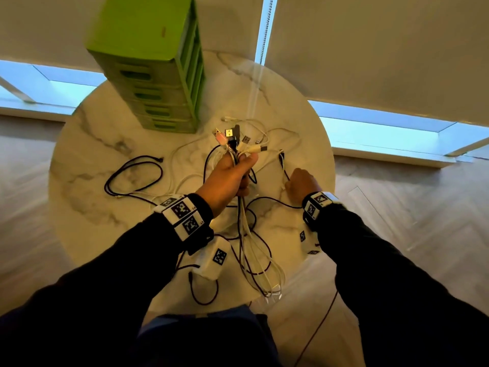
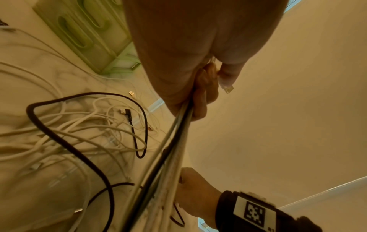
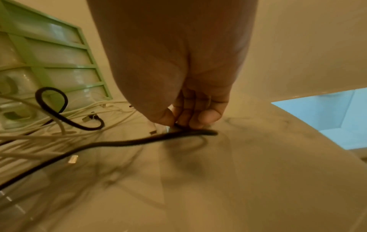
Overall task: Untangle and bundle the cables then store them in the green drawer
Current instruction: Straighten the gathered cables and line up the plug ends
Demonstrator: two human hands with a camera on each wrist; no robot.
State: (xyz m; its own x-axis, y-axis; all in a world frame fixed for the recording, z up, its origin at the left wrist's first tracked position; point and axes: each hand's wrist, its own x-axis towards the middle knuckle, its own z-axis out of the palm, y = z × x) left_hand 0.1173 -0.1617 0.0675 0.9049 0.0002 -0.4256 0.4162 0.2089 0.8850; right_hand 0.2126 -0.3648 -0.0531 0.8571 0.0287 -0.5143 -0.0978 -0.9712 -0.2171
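My left hand (image 1: 232, 176) is raised over the table's middle and grips a bunch of cables (image 1: 246, 229) just below their plug ends (image 1: 238, 137); white and black strands hang down from the fist (image 2: 178, 141). My right hand (image 1: 300, 182) is low on the table at the right and pinches a black cable (image 3: 139, 141) between thumb and fingers (image 3: 190, 119). More white and black cables (image 2: 79, 133) lie tangled on the marble top. The green drawer unit (image 1: 150, 64) stands at the table's far side, all its drawers closed.
A round marble table (image 1: 87, 197) holds everything; its edge curves close behind the right hand. A loose black cable loop (image 1: 132, 176) lies at the left. Behind the table are a white wall and low windows (image 1: 370, 125). Wooden floor surrounds the table.
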